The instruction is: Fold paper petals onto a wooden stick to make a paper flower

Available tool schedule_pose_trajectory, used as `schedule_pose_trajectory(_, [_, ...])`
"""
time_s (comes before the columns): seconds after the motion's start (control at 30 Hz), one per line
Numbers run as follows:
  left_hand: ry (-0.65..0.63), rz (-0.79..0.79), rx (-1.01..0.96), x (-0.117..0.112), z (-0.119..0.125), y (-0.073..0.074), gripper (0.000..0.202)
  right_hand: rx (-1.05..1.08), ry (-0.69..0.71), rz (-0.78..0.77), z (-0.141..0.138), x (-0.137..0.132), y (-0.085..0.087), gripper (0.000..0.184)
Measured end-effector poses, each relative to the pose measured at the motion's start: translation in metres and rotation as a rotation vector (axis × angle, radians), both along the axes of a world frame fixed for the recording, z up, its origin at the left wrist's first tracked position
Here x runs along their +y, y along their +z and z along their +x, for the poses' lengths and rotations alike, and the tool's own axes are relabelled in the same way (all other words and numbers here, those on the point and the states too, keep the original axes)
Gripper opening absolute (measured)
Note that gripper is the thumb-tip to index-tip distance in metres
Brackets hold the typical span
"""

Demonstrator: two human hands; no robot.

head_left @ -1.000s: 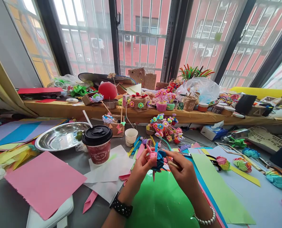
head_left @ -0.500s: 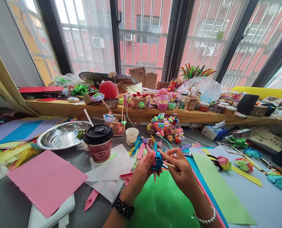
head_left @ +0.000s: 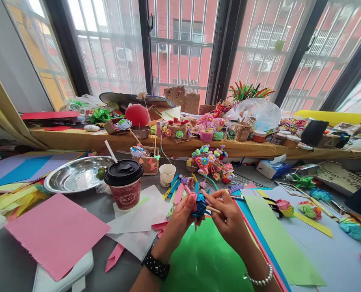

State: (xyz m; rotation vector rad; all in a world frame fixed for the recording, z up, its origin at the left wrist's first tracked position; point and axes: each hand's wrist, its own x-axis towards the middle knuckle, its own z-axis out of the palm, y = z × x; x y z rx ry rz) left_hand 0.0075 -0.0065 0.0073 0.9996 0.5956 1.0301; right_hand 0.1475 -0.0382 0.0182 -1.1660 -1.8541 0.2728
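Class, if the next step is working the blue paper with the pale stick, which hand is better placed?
Right, probably: the right hand holds the pale stick beside the blue paper piece, while the left hand steadies that piece.

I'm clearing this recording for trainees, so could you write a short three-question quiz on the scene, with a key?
1. What does the right hand hold?
A) a metal dish
B) a pale stick
C) a tissue box

2. True or false: in the picture, the dark-lidded cup stands to the right of the small white cup.

3. Fill in: the left hand holds a folded-paper piece in blue and ____.

Key: 1. B; 2. False, it stands to the left; 3. pink.
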Motion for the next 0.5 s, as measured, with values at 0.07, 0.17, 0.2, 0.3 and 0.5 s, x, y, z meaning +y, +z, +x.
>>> schedule_pose_trajectory(0.07, [0.003, -0.006, 0.009, 0.001, 0.0, -0.001, 0.043, -0.005, 0.012, -0.007, 0.0, 0.001, -0.001, 0.049])
schedule_pose_trajectory(0.17, [0.007, -0.014, 0.013, 0.001, -0.001, -0.001, 0.044, -0.017, 0.017, -0.007, 0.001, 0.002, -0.002, 0.05])
schedule_pose_trajectory(0.2, [0.007, -0.015, 0.013, 0.001, -0.002, -0.001, 0.044, -0.021, 0.02, -0.005, 0.001, 0.002, -0.002, 0.05])
schedule_pose_trajectory(0.3, [-0.034, -0.02, 0.059, 0.004, -0.007, 0.001, 0.046, -0.031, 0.032, 0.004, 0.004, 0.002, -0.001, 0.048])
schedule_pose_trajectory(0.5, [-0.025, -0.114, 0.219, 0.013, -0.018, 0.006, 0.043, -0.004, 0.012, -0.034, 0.007, 0.003, -0.001, 0.038])
